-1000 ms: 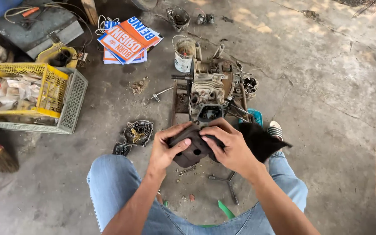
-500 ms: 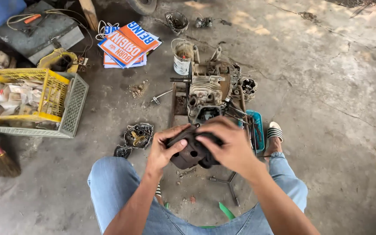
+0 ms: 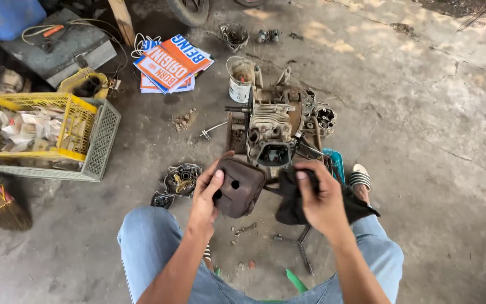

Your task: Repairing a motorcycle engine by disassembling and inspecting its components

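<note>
Gripping w/ closed fingers, a dark engine cover [image 3: 238,187] is held by left hand [image 3: 206,194], black rag [image 3: 296,197] clutched by right hand [image 3: 320,197], both just below engine block [image 3: 277,121].

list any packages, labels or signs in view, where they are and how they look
Printed sheets: a stack on the floor at upper left of the engine, flat rectangles, orange and blue with white lettering.
Can: on the floor just behind the engine, a small cylinder, whitish and dirty; any label is too small to tell.
Paper packets: in the yellow basket, pale, crumpled.
</note>
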